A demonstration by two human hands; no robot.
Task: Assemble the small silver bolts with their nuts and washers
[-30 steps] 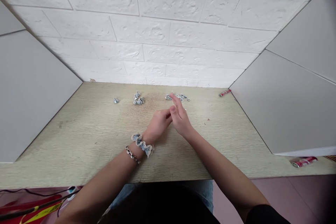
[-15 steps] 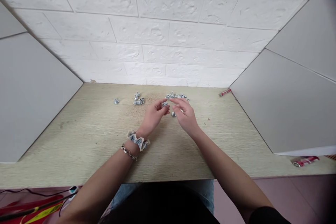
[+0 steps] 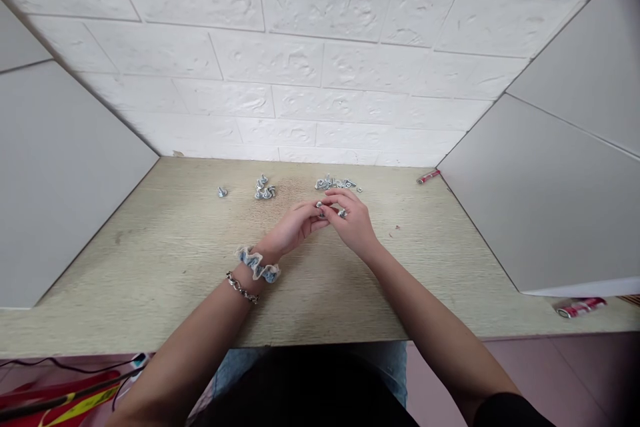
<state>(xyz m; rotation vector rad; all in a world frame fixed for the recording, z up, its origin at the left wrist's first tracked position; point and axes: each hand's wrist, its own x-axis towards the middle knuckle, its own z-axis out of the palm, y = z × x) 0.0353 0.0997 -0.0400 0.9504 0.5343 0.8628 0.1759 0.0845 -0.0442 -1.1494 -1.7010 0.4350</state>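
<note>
In front of me, my left hand [image 3: 301, 223] is closed with its fingertips round a small silver bolt [image 3: 320, 206]. My right hand [image 3: 354, 219] meets it there, thumb and forefinger pinching at the same bolt. The fingers hide much of it. A second small silver piece [image 3: 343, 213] shows among the fingers of my right hand; whether it is a ring or hardware, I cannot tell. Beyond my hands lies a pile of loose bolts and nuts [image 3: 330, 183]. Left of it stands a group of bolts with washers [image 3: 265, 192], and a single bolt [image 3: 223, 192] is farther left.
The pale wooden table [image 3: 200, 300] meets a white brick-pattern wall [image 3: 295, 100] behind. Grey panels [image 3: 75, 180] flank both sides. One red battery-like cylinder [image 3: 429, 177] lies at the back right, another red cylinder [image 3: 580, 307] near the front right edge.
My hands have come together, the right fingers now touching the bolt in my left hand. Both have shifted slightly nearer me. The bolt seen on the table between them no longer shows there.
</note>
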